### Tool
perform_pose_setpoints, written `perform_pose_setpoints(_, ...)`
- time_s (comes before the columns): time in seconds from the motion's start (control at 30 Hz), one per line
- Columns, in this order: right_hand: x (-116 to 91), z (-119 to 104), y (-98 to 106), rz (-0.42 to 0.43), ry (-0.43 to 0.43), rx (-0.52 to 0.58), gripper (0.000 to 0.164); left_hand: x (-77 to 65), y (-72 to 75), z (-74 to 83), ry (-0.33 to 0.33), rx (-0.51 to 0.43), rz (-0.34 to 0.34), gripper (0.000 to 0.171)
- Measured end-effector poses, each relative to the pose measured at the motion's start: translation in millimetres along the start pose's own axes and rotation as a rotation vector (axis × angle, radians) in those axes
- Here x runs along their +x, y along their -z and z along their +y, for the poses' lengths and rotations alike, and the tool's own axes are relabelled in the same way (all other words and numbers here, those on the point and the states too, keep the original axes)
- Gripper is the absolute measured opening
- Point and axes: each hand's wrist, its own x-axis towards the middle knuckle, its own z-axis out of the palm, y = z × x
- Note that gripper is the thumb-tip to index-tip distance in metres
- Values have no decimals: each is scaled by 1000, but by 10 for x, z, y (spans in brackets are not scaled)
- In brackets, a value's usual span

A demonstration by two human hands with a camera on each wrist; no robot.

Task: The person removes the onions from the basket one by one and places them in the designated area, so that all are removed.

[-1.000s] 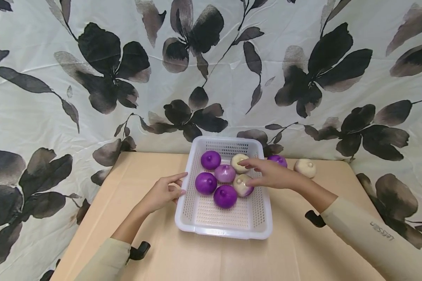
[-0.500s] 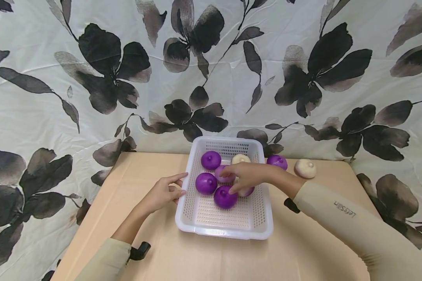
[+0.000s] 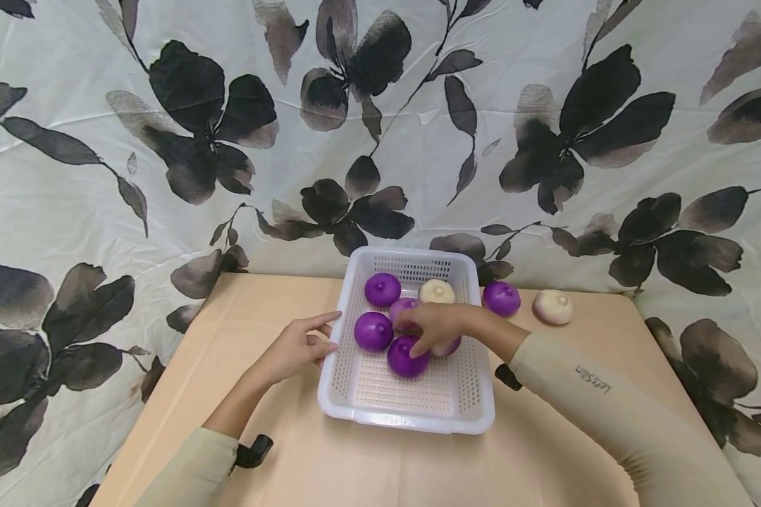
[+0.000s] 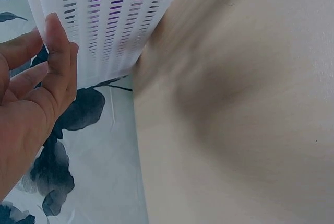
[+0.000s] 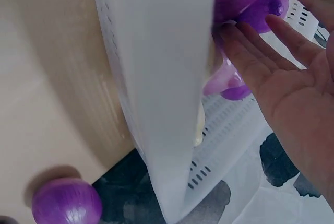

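Note:
A white perforated plastic basket [image 3: 345, 412] holds several onions. In the head view my left hand [image 3: 294, 348] is at its left rim, thumb and index finger touching the edge from outside; the left wrist view has the fingers [image 4: 57, 51] against the outer wall. My right hand [image 3: 437, 325] reaches over the right rim, fingers spread above a glossy purple onion [image 3: 409, 358]. The right wrist view puts its fingertips right at the purple onions. Beneath the hand, a paler purple onion [image 3: 404, 305] and a whitish-purple onion [image 3: 447, 347] are partly hidden.
Other purple onions [image 3: 373, 332] and a white onion [image 3: 437, 291] lie in the basket. On the table [image 3: 380, 472], right of the basket, sit a purple onion [image 3: 502, 298] and a white onion [image 3: 553, 307]. A floral cloth [image 3: 456, 155] hangs behind.
My right hand has moved left and slightly down, from the basket's right side over the front middle onions. The left hand stays at the rim. The view has shifted slightly.

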Motion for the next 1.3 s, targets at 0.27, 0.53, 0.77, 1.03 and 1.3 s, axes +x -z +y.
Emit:
perform_pose_setpoints(0.27, 78, 0, -89, -32, -15, -20, 62, -4, 0, -11, 0, 11, 7, 61)
perform_pose_setpoints(0.53, 102, -32, -133, -31, -28, -82, 54, 0, 4, 4, 8, 23, 19, 62)
perform_pose_setpoints(0.77, 113, -59, -167, -40, -28, -154, 49, 4, 7, -17, -8, 10, 0, 62)
perform_pose_setpoints(1.03, 113, -93, -227, -58, -49, -203, 59, -6, 1, -13, -11, 8, 4, 61)
perform_pose_setpoints(1.3, 116, -83, -276, -85, -66, -212, 67, 2, -4, -16, -20, 8, -1, 61)
